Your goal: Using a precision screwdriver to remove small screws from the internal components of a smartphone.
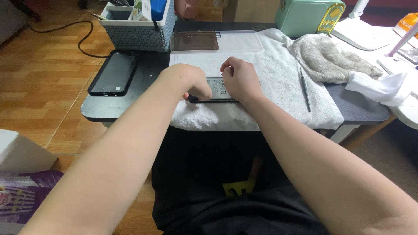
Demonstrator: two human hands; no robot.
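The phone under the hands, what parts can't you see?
Head view only:
- Phone: both ends hidden, by the left hand and the right hand.
- Fingertips: curled under, so any small tool is hidden.
- Print on the phone's open back: too small.
- Basket: top cut off by the picture's edge.

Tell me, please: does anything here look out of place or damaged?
The phone under both hands lies on the towel with its back off and its insides showing. Another phone lies near the table's left edge.

Both forearms outstretched; left hand (188, 82) and right hand (241, 79) curled, knuckles up
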